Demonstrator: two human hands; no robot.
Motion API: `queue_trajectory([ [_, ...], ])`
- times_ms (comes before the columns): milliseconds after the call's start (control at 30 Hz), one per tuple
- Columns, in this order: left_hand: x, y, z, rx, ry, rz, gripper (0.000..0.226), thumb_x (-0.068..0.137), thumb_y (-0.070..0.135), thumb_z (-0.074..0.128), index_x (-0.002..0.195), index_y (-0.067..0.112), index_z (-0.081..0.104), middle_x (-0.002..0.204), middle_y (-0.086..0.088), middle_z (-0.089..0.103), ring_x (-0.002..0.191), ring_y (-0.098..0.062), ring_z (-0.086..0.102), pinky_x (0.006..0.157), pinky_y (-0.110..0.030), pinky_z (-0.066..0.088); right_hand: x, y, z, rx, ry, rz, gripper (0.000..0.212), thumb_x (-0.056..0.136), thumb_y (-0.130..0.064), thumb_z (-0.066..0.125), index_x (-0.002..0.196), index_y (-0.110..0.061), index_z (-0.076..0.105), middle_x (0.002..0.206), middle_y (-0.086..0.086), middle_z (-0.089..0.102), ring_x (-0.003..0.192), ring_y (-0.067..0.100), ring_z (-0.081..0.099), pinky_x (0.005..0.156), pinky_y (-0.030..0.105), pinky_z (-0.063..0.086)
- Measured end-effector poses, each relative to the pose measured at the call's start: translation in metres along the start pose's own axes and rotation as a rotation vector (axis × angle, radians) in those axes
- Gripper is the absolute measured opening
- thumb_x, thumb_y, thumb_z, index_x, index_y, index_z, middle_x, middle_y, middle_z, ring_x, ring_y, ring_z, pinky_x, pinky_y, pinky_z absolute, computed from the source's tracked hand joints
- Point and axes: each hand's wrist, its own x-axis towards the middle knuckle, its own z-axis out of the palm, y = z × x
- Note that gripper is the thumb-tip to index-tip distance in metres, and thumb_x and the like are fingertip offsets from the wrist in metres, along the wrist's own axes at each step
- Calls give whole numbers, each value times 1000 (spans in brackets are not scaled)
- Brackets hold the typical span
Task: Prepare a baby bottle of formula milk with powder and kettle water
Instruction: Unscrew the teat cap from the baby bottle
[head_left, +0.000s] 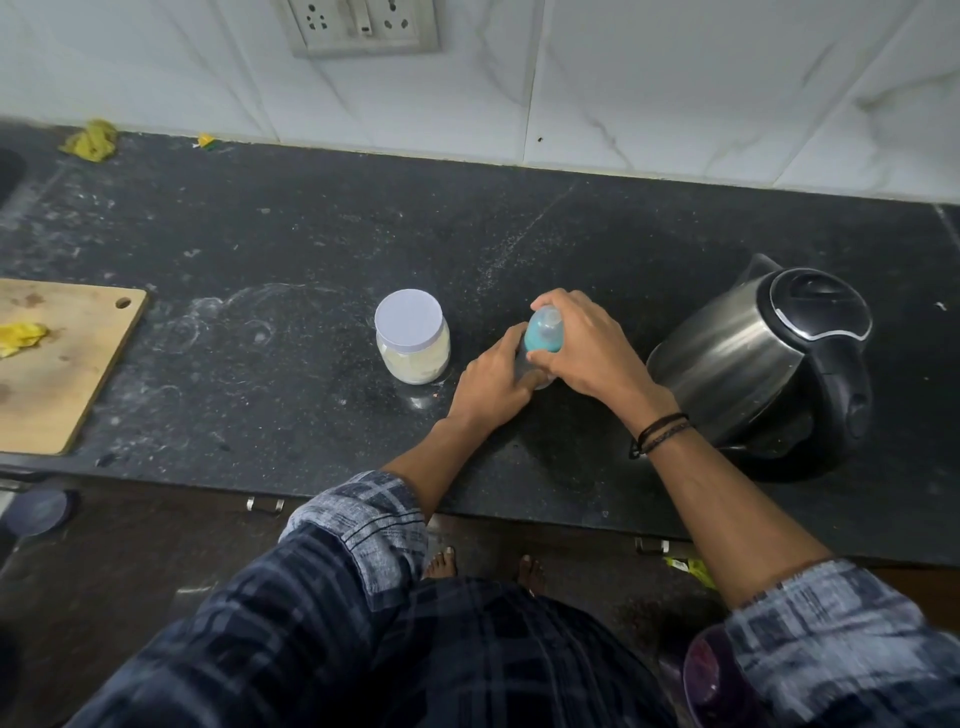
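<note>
Teal-collared bottle (543, 339) upright, teat (548, 317) pointing up

The baby bottle (543, 338) is held upright on the black counter (311, 249), its body gripped by the left hand (496, 382) and its teal cap by the right hand (587, 345). A white-lidded powder jar (412, 336) is seen just left of it, and a steel kettle (769, 364) to the right.

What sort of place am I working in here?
Most likely a home kitchen: a dark stone counter against a tiled wall, an electric kettle and a wooden chopping board on it, and a wall socket above.
</note>
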Motion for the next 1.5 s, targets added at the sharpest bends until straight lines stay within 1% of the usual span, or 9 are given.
queue_trajectory([
  [233,1,-1,1,-13,5,14,60,94,42,68,145,25,42,136,0,64,117,-26,63,93,-48,51,-1,-2,-6,49,-1,28,75,77,-36,87,139,-27,47,133,2,48,119,19,50,96,39,47],
  [367,0,-1,0,1,-2,9,61,95,43,67,147,26,40,139,0,62,119,-26,62,97,-48,51,-1,-1,-3,34,1,14,64,81,-23,85,134,-24,50,130,2,52,120,23,55,92,33,47],
  [533,1,-3,2,-3,11,14,60,93,43,68,144,27,42,136,0,64,117,-28,63,92,-46,51,-2,-4,-6,54,3,5,73,78,-35,86,139,-27,47,136,1,46,121,20,51,98,41,50],
  [633,1,-2,1,3,10,17,60,95,41,68,146,24,41,136,-2,63,117,-25,63,88,-39,47,-2,-4,-2,25,18,-4,62,81,-24,84,134,-24,51,130,2,52,120,21,54,99,44,52],
  [967,0,0,0,6,13,20,60,95,40,68,147,25,41,137,0,63,118,-25,62,93,-44,50,-3,-2,-1,51,-2,19,68,80,-21,84,137,-27,47,133,1,50,125,22,51,102,47,51],
  [1100,-1,-1,1,-8,16,30,60,94,37,68,147,24,42,138,-1,63,118,-27,63,92,-45,51,-4,-1,-4,93,-6,17,84,77,-33,88,145,-30,40,140,2,40,126,19,45,101,40,46],
  [1267,0,0,0,2,6,24,61,95,37,67,148,24,40,140,-2,61,119,-25,62,96,-47,51,-5,-2,-1,87,-6,14,73,82,-15,82,141,-29,41,138,0,48,128,22,49,102,42,49],
  [1400,-1,-1,0,-15,19,26,61,93,33,68,147,22,42,138,-2,63,119,-28,63,94,-48,52,-4,-5,-3,113,-10,23,85,77,-26,88,146,-31,38,142,2,42,128,20,46,101,42,48],
  [1500,-1,0,0,-6,17,22,60,94,34,67,147,23,41,138,-2,63,118,-26,63,95,-47,52,-5,-3,1,83,12,25,75,81,-20,84,141,-30,41,139,1,48,127,20,49,103,45,50],
])
